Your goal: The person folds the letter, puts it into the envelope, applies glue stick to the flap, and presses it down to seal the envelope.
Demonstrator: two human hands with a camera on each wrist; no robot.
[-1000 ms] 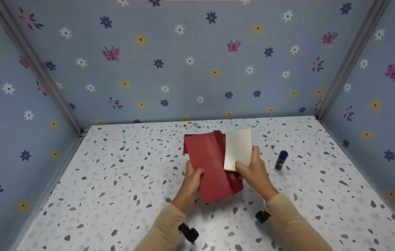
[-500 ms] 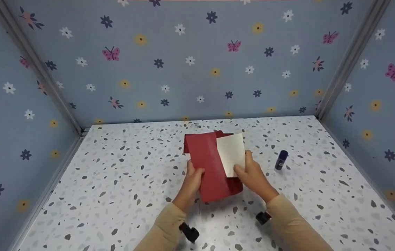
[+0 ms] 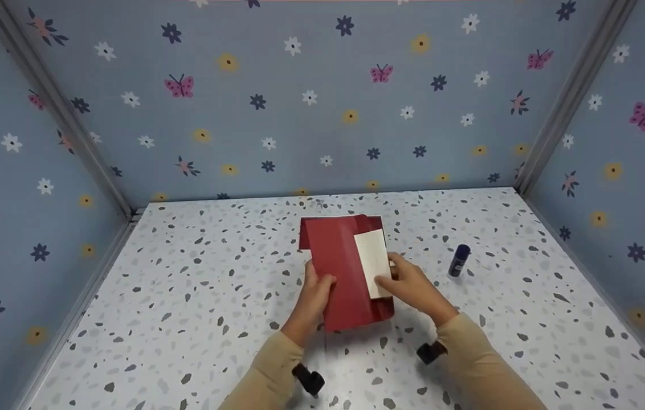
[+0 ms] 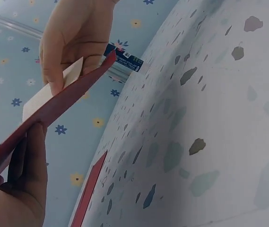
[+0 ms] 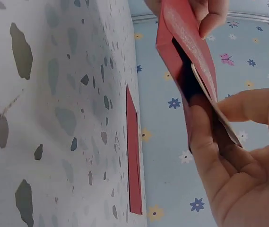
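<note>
My left hand (image 3: 315,290) grips the left edge of a red paper envelope (image 3: 338,256), thumb on top and fingers underneath. In my right hand (image 3: 413,287) is a cream card (image 3: 372,262), pinched between the thumb and fingers. The card's left part is tucked under the envelope's red panel, while its right part shows. The right wrist view has the card's edge (image 5: 210,92) inside the gaping envelope, fingers in the opening, and whitish streaks on the red flap (image 5: 187,35).
A red flat piece (image 3: 305,236) lies on the speckled tabletop (image 3: 203,296) behind the envelope. To the right of my right hand is a small dark blue capped tube (image 3: 459,261). Flower-patterned panels (image 3: 322,131) enclose the table at the back and sides.
My right hand has moved left and toward me with the cream card, and less of the card shows beside the red panel. The left hand keeps its grip on the envelope.
</note>
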